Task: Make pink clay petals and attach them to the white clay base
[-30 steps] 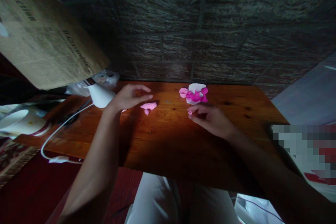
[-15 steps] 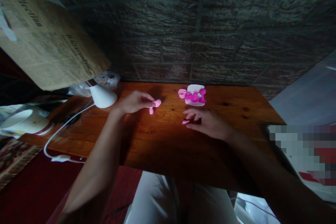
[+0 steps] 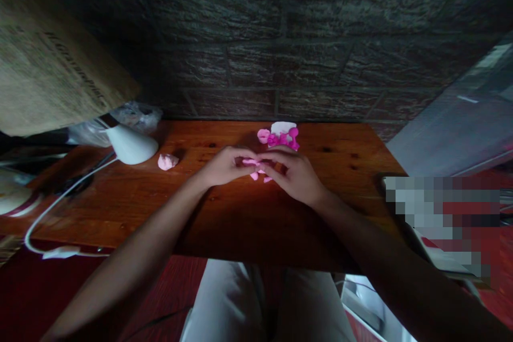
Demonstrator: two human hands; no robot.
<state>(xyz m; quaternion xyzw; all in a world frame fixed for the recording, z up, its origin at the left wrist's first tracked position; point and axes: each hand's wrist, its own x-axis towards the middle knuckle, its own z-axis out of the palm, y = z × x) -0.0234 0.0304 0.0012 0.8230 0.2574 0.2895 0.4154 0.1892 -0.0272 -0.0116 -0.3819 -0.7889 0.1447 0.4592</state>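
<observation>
My left hand (image 3: 225, 167) and my right hand (image 3: 297, 175) meet above the middle of the table, fingertips nearly touching. Between them is a small flat piece of pink modelling clay (image 3: 251, 162), pinched by the fingers of both hands. Just below the fingertips are small pink bits (image 3: 254, 176), partly covered by the hands. Behind my right hand, magenta clay shapes (image 3: 282, 139) rest on a white piece (image 3: 283, 127), with a pale pink disc (image 3: 263, 135) at their left. A pale pink clay lump (image 3: 167, 161) sits apart, left of my left hand.
A lamp with a white base (image 3: 132, 145) and printed shade (image 3: 60, 64) stands on the left of the wooden table (image 3: 248, 224). Its white cord (image 3: 66, 195) runs over the front edge. A crumpled plastic bag (image 3: 138, 117) lies behind it. A stone-patterned wall (image 3: 248, 64) borders the back.
Both hands have come together over the table's middle, and the pink clay is now between their fingertips. The pale lump at left has come into sight. The view has shifted to the right.
</observation>
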